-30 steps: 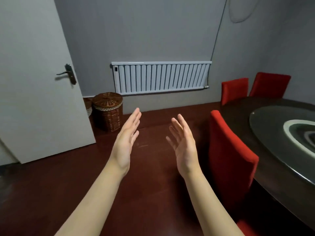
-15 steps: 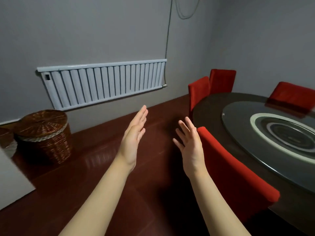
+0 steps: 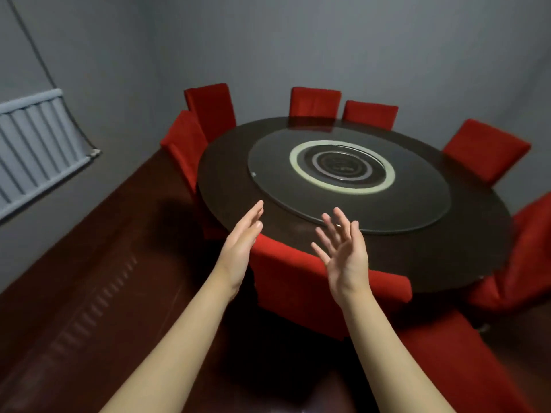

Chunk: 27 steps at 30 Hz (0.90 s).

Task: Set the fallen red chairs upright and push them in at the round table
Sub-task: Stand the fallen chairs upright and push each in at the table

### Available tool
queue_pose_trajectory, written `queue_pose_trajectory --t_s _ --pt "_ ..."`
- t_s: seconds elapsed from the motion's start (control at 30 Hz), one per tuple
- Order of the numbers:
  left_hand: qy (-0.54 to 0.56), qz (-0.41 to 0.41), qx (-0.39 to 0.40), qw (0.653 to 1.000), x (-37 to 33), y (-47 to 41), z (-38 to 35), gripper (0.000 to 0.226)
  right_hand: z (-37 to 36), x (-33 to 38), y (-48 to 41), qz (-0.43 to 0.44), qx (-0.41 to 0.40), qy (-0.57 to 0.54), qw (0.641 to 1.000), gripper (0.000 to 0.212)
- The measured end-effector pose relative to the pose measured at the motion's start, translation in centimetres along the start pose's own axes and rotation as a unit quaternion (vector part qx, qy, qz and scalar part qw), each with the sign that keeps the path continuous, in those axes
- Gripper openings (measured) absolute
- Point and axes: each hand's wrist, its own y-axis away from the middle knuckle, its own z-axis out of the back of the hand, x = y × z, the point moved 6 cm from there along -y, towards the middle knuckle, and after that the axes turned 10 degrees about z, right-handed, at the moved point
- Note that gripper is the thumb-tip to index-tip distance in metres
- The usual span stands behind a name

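Hands apart, empty: left hand (image 3: 238,251), right hand (image 3: 346,259) | above red chair (image 3: 286,281) | round table (image 3: 226,162)

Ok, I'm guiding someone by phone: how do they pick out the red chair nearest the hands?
Start at the round dark table. At its near edge, one red chair stands, backrest top spanning between the left hand and right hand. The other chairs sit farther round the rim.

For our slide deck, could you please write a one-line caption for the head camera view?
Open left hand and right hand held out toward the nearest red chair, upright at the round table.
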Motion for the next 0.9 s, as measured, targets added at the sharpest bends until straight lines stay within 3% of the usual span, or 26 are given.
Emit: queue_pose_trajectory --t_s 0.23,0.3,0.37,0.4,0.43,0.5,0.57,0.6,0.73,0.9 --pt "-0.038 0.039 0.077 0.996 4.1 -8.0 -0.9 0.036 3.5 -3.5 -4.2 -0.015 -0.056 0.057 0.997 0.043" --pt "-0.052 0.051 0.085 0.994 5.5 -9.7 -0.9 0.037 4.2 -4.1 -4.4 -0.002 -0.052 0.146 0.988 0.037" --pt "-0.174 0.046 0.070 0.981 7.2 -11.3 -0.8 0.043 4.8 -4.0 -4.3 0.042 0.004 0.343 0.939 0.039" --pt "-0.274 0.046 0.073 0.958 8.3 -12.1 -0.6 0.052 5.0 -4.5 -4.3 0.043 0.062 0.471 0.879 0.052" --pt "-0.384 0.044 0.085 0.918 9.3 -12.7 -0.4 0.063 5.4 -5.5 -4.2 0.023 0.125 0.594 0.795 0.071" --pt "-0.585 -0.002 0.131 0.800 11.5 -13.1 -0.3 0.082 6.7 -7.3 -3.9 -0.028 0.216 0.755 0.619 0.097" --pt "-0.709 -0.081 0.155 0.683 12.9 -12.8 -0.6 0.084 7.4 -8.3 -3.9 -0.025 0.246 0.817 0.521 0.102" --pt "-0.735 -0.105 0.154 0.652 13.1 -13.0 -0.7 0.081 7.4 -8.5 -4.2 -0.018 0.240 0.830 0.503 0.100" --pt "-0.757 -0.191 0.177 0.599 12.6 -14.4 -1.8 0.066 7.2 -8.6 -5.6 -0.003 0.221 0.855 0.469 0.076" --pt "-0.765 -0.258 0.265 0.528 11.8 -15.4 -2.7 0.055 6.8 -9.0 -5.8 -0.008 0.232 0.851 0.470 0.065"
